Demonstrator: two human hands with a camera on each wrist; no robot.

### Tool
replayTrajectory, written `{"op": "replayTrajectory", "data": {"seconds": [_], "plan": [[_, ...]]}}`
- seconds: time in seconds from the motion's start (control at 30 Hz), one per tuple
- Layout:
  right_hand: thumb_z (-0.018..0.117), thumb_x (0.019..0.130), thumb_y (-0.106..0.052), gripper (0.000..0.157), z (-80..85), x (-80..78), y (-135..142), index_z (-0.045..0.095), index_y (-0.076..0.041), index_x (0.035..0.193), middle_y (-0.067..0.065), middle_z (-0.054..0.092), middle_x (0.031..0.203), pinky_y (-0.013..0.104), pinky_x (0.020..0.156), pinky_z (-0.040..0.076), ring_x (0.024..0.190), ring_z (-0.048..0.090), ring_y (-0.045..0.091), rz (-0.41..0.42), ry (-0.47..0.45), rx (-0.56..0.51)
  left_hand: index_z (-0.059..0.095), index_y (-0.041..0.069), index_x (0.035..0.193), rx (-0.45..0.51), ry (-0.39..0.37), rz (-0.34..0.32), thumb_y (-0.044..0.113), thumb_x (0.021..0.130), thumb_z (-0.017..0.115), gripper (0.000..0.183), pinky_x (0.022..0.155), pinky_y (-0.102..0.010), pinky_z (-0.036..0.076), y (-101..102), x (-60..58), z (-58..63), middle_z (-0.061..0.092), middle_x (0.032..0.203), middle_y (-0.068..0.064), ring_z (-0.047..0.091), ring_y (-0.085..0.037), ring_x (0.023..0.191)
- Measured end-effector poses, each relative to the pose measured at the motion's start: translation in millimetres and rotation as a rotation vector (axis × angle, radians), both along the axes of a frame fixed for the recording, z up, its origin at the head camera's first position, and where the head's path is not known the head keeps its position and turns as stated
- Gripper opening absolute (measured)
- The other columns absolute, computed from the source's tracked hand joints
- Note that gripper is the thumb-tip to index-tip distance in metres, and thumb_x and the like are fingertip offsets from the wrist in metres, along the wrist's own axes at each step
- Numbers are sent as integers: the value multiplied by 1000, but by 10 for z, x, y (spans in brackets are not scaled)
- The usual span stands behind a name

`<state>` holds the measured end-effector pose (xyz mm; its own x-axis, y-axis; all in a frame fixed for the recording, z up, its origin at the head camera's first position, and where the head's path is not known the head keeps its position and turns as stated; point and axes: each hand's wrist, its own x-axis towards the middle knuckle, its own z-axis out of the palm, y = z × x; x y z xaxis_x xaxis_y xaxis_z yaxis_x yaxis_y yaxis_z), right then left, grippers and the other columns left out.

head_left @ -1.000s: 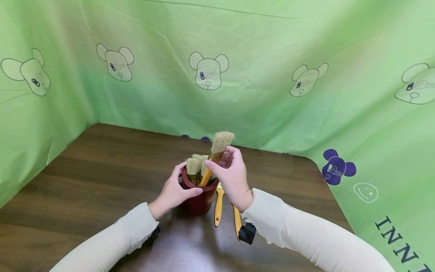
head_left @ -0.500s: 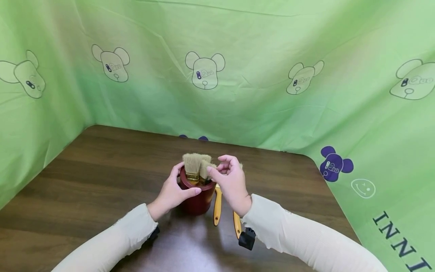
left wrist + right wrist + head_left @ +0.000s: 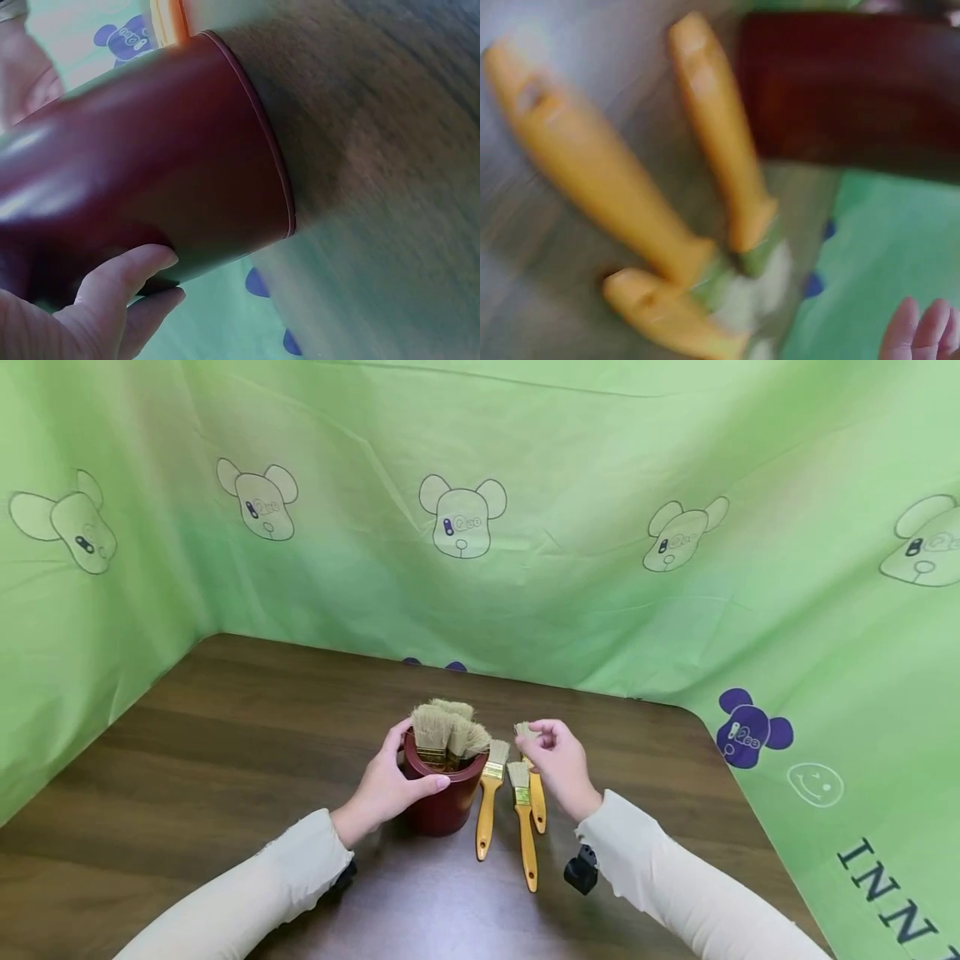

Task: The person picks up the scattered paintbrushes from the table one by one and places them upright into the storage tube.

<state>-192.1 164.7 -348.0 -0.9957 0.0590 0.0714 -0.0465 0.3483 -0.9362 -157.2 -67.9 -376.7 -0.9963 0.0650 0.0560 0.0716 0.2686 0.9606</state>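
My left hand [image 3: 384,787] grips a dark red cup [image 3: 441,810] near its rim, with the thumb in front. The cup stands upright on the table, and several paintbrushes [image 3: 432,728] poke out of it, bristles up. To its right, three more paintbrushes lie with yellow handles toward me: one closest to the cup [image 3: 486,817], a middle one [image 3: 527,847] and a farther one [image 3: 537,806]. My right hand [image 3: 562,768] hovers by the farther one's bristles with fingers loosely bent. In the right wrist view its fingers [image 3: 926,330] are apart from the brushes.
The brown wooden table [image 3: 247,752] reaches out around the cup on all sides. A green cloth [image 3: 360,568] printed with bear heads hangs along its back and sides. A black wrist camera [image 3: 581,870] sits under my right cuff.
A paintbrush that my right hand held above the cup now stands among the others inside it. The right hand has let go and moved right, over the lying brushes. The left hand stays put.
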Motion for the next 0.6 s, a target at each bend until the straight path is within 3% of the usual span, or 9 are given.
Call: {"op": "replayTrajectory", "data": {"seconds": [0.27,0.33,0.5,0.6], "plan": [[65,84,-3,57,-246,-115,285,38,9,133,25,51,109,42,70,52,91,56,29,198,-280,205,31,10,147,3,-8,14,20,74,82,90,95,-53,40,-10,15,-12,51,134,-17,48,-35,121],[64,82,-1,60,-277,-134,341,37,8,134,25,52,108,45,70,53,89,57,30,198,-311,266,30,10,147,-1,-8,13,20,74,82,90,95,-53,40,-11,12,-10,51,134,-17,48,-34,121],[64,80,-3,62,-381,-170,454,35,8,134,16,55,85,42,60,53,71,55,23,195,-387,421,30,10,147,-3,-9,9,20,74,82,90,96,-52,40,-2,1,-2,49,136,-17,48,-34,122],[65,84,-10,59,-453,-172,492,37,7,133,19,56,88,41,56,53,68,57,23,189,-418,471,29,11,147,-1,-11,3,20,73,82,91,96,-53,40,4,-5,-1,48,138,-18,47,-35,123]]}}
